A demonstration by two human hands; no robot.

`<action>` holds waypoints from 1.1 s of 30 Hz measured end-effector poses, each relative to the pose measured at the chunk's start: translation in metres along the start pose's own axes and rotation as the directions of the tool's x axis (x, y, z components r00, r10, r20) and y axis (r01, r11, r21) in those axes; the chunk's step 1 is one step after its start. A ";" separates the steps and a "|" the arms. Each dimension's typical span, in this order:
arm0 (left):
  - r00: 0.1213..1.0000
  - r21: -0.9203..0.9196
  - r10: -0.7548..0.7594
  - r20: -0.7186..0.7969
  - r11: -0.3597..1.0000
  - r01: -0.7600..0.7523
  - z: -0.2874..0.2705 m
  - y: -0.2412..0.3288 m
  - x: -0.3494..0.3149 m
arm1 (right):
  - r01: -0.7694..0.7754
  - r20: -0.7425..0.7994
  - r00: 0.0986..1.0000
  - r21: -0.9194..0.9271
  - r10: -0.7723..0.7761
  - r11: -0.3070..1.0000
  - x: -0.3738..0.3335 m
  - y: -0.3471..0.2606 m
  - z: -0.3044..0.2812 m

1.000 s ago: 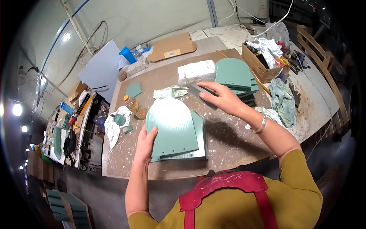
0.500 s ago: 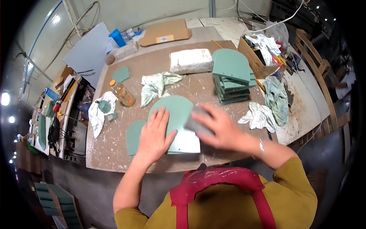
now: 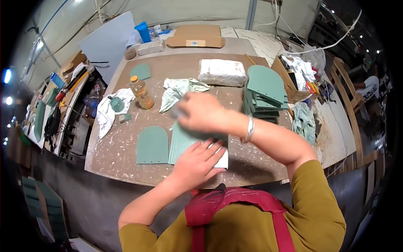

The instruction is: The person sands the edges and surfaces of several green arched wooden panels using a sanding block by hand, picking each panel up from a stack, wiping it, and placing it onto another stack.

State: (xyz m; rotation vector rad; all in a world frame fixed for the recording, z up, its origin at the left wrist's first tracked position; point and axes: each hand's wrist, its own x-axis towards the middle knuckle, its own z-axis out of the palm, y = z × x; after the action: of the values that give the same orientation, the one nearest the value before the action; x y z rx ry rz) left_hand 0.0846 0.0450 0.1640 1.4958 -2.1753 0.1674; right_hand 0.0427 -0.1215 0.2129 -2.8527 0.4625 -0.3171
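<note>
A green panel [image 3: 179,140] with a pale, whitish patch at its near right corner lies before me on the worktable. My left hand [image 3: 196,163] rests flat on its near part, fingers spread. Over its far left edge, my right hand [image 3: 202,112] is closed round a grey sanding block [image 3: 178,112], which is blurred by motion. My right hand and forearm hide much of the panel's far end. Just left of it lies a smaller round-topped green panel [image 3: 152,145] with small holes along its straight edge. A crumpled, green-stained cloth [image 3: 177,89] lies beyond my right hand.
A stack of green panels [image 3: 265,84] stands right, beside a white wrapped block [image 3: 221,72]. At left are an orange-capped bottle [image 3: 142,95] and a small green jar [image 3: 116,104] on a white rag [image 3: 105,122]. A box of rags and tools [image 3: 289,80] stands far right.
My right hand has swept the sanding block from the panel's right edge to its far left. My left hand has shifted right and nearer on the panel. The view has shifted slightly.
</note>
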 end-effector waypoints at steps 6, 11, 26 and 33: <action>0.993 0.063 -0.060 -0.102 0.996 0.067 0.011 0.017 -0.010 | 0.248 0.175 0.953 0.023 -0.248 0.968 0.016 -0.020 -0.011; 0.983 0.021 -0.097 -0.156 0.995 0.102 0.023 0.020 -0.021 | 0.508 0.299 0.760 0.279 -0.577 0.815 -0.001 -0.048 -0.017; 0.986 0.060 -0.127 -0.106 0.989 0.133 0.015 0.028 -0.009 | 0.364 0.231 0.911 -0.053 -0.343 0.930 0.020 0.000 -0.019; 0.889 -0.121 -0.416 -0.191 0.909 0.399 -0.033 -0.011 -0.024 | -0.038 -0.263 0.958 0.284 0.116 0.958 -0.065 0.082 -0.018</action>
State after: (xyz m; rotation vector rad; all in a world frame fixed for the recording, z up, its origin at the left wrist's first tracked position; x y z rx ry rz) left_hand 0.1119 0.0728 0.1805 1.7635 -1.6391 0.0907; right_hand -0.0452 -0.1787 0.1976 -2.5198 0.5343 -0.7139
